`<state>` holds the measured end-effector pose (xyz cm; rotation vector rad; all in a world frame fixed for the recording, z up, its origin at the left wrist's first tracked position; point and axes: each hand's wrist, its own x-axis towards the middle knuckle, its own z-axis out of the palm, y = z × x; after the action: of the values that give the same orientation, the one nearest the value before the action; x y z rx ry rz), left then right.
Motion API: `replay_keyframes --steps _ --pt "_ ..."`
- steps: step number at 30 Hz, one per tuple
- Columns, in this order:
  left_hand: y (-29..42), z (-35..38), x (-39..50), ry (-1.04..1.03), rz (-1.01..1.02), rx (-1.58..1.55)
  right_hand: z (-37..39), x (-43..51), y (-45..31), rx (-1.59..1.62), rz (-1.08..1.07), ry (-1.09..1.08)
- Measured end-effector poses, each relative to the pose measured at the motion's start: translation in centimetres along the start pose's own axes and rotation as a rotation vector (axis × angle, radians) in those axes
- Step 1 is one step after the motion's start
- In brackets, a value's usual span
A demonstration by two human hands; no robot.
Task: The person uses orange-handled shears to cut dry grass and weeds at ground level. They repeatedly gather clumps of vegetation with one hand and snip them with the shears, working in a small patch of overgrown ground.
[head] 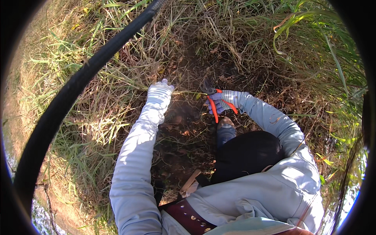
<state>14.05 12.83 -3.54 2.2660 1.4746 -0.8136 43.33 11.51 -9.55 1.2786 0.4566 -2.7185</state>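
My right hand (220, 101), in a striped purple glove, holds pruning shears (213, 107) with orange handles. Their handles are spread and the dark metal head points up and left, close above the soil. Left of them, my left hand (160, 91), in a pale striped glove, is closed at the edge of the dry grass. A thin straw-coloured stem (188, 92) runs from this hand to the head of the shears. Whether the blades touch the stem cannot be told.
Dry and green grass (102, 102) surrounds a patch of dark soil (182, 117). A thick black cable or strap (64, 97) crosses the view at left, close to the camera. My boot (226, 122) and dark-clothed knee (249, 155) are below the shears. Tall green blades (332, 53) lean in at right.
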Motion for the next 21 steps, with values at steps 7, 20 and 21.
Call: replay_keyframes --steps 7,20,21 --pt "0.3 0.4 -0.2 0.077 -0.065 -0.076 1.6 4.6 -5.0 -0.051 -0.007 0.1" --pt "-1.2 1.9 -0.1 0.14 -0.133 -0.139 5.2 -1.0 6.0 0.079 0.03 -0.011" --pt "-1.3 2.1 -0.2 0.129 -0.096 -0.06 5.3 -1.2 6.7 0.111 0.038 -0.04"
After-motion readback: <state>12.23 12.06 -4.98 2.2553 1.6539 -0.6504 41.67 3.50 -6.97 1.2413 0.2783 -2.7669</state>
